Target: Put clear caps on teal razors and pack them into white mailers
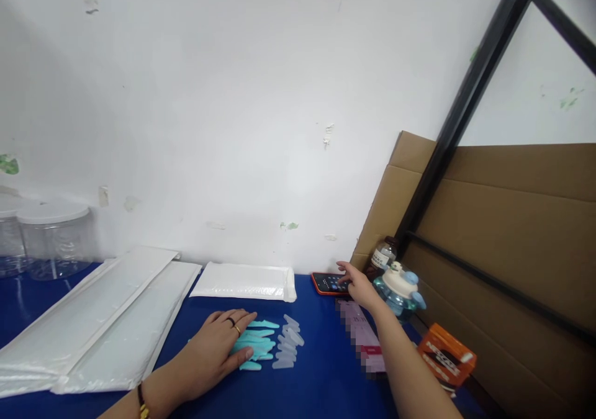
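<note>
My left hand [223, 341] lies palm down over a pile of teal eyebrow razors [261, 344], its fingers stretched out and partly hiding them. Just right of the pile are several translucent plastic caps [286, 347], loosely bunched together. Farther off, my right hand [356, 282] reaches over a phone [328, 283] in a red-orange case, fingers apart and a fingertip at its lit screen. The phone lies flat near the wall. Whether that fingertip presses the glass I cannot tell.
White padded mailers [116, 319] lie at left, with another white padded envelope [244, 281] by the wall. Clear lidded jars [56, 239] stand far left. Around my right arm are a pink packet [361, 332], a brown bottle [382, 256], a blue water bottle [395, 292] and an orange box [447, 357].
</note>
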`<state>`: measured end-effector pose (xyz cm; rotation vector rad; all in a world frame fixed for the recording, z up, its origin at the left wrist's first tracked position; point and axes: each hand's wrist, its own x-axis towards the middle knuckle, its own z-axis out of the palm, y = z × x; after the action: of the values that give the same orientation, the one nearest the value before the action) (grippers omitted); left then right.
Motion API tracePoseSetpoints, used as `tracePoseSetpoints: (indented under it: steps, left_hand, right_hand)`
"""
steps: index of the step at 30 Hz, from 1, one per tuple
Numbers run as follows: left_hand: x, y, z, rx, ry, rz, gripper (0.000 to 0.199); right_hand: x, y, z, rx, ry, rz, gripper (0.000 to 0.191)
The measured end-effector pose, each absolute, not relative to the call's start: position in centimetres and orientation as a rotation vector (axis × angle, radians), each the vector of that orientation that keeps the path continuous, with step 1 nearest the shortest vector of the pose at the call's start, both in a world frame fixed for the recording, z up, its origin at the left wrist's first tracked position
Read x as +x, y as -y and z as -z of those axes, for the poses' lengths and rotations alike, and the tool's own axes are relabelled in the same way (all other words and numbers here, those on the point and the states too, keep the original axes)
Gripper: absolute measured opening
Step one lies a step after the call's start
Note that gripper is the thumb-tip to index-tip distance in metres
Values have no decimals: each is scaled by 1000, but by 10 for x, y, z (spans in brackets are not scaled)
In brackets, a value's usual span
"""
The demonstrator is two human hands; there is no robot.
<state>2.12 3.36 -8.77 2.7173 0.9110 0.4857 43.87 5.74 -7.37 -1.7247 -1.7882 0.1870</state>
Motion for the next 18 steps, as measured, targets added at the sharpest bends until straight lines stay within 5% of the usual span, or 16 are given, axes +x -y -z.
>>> tracePoseSetpoints:
  steps: [18]
  left_hand:
    - [22,-32,83,2698,-932,-463,53]
  right_hand:
    - [461,-68,100,-1962,1701,-112,77]
